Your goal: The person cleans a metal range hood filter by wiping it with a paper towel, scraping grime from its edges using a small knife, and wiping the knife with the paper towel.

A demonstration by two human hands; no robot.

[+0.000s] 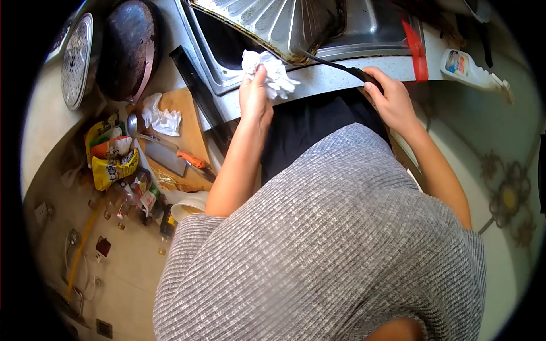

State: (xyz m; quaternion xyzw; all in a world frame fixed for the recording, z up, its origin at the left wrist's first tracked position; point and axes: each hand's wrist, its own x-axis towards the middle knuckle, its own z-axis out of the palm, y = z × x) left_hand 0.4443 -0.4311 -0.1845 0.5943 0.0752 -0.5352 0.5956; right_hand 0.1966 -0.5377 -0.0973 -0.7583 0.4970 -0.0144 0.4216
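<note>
My left hand [256, 102] pinches a crumpled white cloth [270, 74] above the counter's front edge; I cannot tell whether it is fabric or paper. Closed around a slim tool with a black handle [335, 66], my right hand [391, 96] is at the front of the sink. The tool's far end meets the corner of a metal tray [273, 25] in the picture, so its kind is unclear. Ridged and browned along the rim, the tray lies tilted across the steel sink [213, 59].
Left are a dark round pan [125, 48], a perforated metal disc [78, 61], and a cutting board [187, 108] bearing a cleaver [165, 157] and another white cloth [161, 115]. A spray bottle [469, 69] lies right of red tape [415, 51].
</note>
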